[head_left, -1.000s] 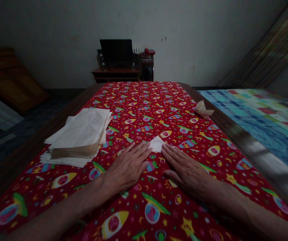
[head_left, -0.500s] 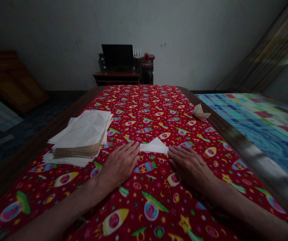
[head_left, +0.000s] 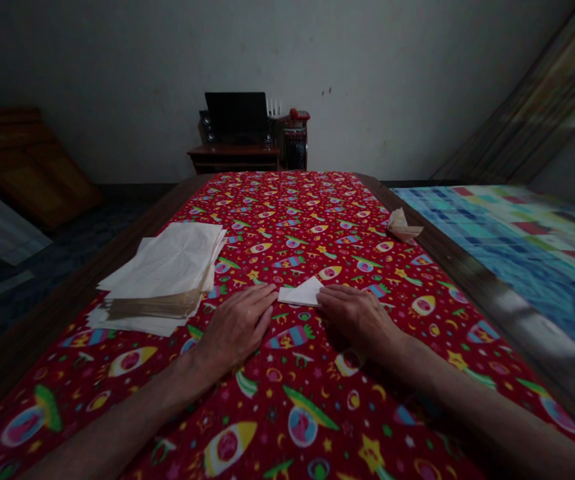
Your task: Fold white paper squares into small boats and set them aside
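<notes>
A small folded white paper lies on the red cloth between my hands, a flat strip with a pointed triangle rising from its far edge. My left hand rests palm down, its outstretched fingers at the paper's left end. Over the paper's right end lie the fingers of my right hand, stretched forward and covering that end. Its thumb is mostly hidden. To the left of my left hand sits a stack of thin white and brownish paper sheets.
A folded paper piece stands near the right edge of the table, which bears a red patterned cloth. Beyond the far end are a dark monitor on a desk and a red telephone. At the right is a bed.
My right hand has moved left, covering more of the folded paper's right end. My left hand stays nearly in place. The whole view has shifted slightly.
</notes>
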`<control>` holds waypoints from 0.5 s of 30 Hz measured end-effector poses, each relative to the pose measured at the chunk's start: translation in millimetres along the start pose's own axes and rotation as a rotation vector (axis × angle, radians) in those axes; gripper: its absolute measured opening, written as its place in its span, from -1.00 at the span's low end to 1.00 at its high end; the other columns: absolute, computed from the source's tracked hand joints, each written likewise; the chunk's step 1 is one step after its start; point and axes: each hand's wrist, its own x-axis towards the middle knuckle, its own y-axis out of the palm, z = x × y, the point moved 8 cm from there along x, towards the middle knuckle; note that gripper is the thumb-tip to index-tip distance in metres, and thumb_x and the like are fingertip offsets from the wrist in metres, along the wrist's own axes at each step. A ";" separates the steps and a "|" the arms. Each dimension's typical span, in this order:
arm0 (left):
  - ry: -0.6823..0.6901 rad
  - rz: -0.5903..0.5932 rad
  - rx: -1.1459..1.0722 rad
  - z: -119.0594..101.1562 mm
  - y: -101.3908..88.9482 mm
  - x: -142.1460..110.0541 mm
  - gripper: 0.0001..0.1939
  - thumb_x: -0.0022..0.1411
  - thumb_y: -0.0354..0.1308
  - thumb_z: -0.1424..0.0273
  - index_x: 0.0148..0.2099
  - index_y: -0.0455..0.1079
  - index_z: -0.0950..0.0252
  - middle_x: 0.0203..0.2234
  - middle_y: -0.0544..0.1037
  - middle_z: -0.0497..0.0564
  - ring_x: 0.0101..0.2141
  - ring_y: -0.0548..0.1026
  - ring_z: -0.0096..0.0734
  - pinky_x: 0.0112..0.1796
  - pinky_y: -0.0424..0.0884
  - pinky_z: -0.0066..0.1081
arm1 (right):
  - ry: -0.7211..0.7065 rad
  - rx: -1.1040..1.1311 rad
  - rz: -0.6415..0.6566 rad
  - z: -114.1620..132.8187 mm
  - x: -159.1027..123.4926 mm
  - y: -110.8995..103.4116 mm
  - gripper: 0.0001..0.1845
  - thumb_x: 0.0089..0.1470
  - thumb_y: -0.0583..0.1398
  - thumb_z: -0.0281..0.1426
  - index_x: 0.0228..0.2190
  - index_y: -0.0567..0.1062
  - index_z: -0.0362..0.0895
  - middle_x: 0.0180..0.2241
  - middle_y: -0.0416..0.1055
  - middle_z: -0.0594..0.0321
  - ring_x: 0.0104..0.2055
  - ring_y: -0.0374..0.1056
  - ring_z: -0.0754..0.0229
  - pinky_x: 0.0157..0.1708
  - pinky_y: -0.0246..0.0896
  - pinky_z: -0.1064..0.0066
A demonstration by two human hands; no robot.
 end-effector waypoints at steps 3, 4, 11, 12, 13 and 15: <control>-0.003 -0.008 -0.019 1.3 -1.0 0.9 -0.64 0.30 -0.08 0.48 0.08 0.36 0.37 0.04 0.45 0.10 0.04 0.40 -0.27 0.07 0.36 -0.18 | -0.010 0.006 -0.012 -0.1 -2.2 -1.0 -0.82 0.23 0.03 -0.47 -0.40 0.38 -0.17 -0.38 0.43 0.16 -0.31 0.34 0.23 -0.36 0.16 0.45; -0.003 -0.012 -0.026 1.7 -0.8 1.1 -0.65 0.30 -0.08 0.47 0.08 0.37 0.36 0.04 0.45 0.10 0.04 0.40 -0.26 0.07 0.36 -0.18 | -0.020 -0.003 -0.016 1.6 -2.2 -1.8 -0.84 0.22 0.04 -0.48 -0.38 0.37 -0.17 -0.36 0.43 0.15 -0.31 0.33 0.22 -0.36 0.17 0.45; -0.007 -0.034 -0.169 -6.2 4.2 9.9 -0.71 0.32 -0.06 0.47 -0.02 0.42 0.36 -0.09 0.52 0.10 -0.03 0.40 -0.28 0.00 0.39 -0.23 | 0.047 -0.067 0.000 3.7 2.0 -4.9 -0.91 0.15 0.08 -0.54 -0.28 0.35 -0.19 -0.32 0.46 0.10 -0.32 0.36 0.21 -0.41 0.21 0.45; -0.003 -0.026 -0.200 -9.4 4.9 13.0 -0.72 0.33 -0.07 0.46 -0.04 0.43 0.36 -0.13 0.53 0.09 -0.06 0.41 -0.29 -0.02 0.39 -0.25 | 0.051 -0.072 0.001 3.1 2.3 -4.8 -0.91 0.15 0.09 -0.53 -0.27 0.36 -0.20 -0.32 0.47 0.10 -0.31 0.37 0.20 -0.41 0.23 0.45; -0.001 -0.013 -0.224 -12.5 5.6 16.6 -0.73 0.34 -0.07 0.45 -0.08 0.44 0.35 -0.18 0.53 0.08 -0.09 0.41 -0.30 -0.04 0.40 -0.27 | 0.052 -0.075 -0.003 2.6 2.4 -4.9 -0.91 0.14 0.10 -0.53 -0.26 0.36 -0.20 -0.31 0.47 0.09 -0.30 0.38 0.19 -0.40 0.25 0.45; -0.015 0.008 -0.251 -16.5 6.4 24.5 -0.73 0.35 -0.08 0.43 -0.18 0.46 0.32 -0.28 0.53 0.05 -0.16 0.43 -0.30 -0.09 0.40 -0.28 | 0.039 -0.073 -0.033 2.6 1.9 -6.9 -0.89 0.14 0.11 -0.53 -0.24 0.37 -0.21 -0.28 0.48 0.07 -0.27 0.40 0.17 -0.37 0.29 0.44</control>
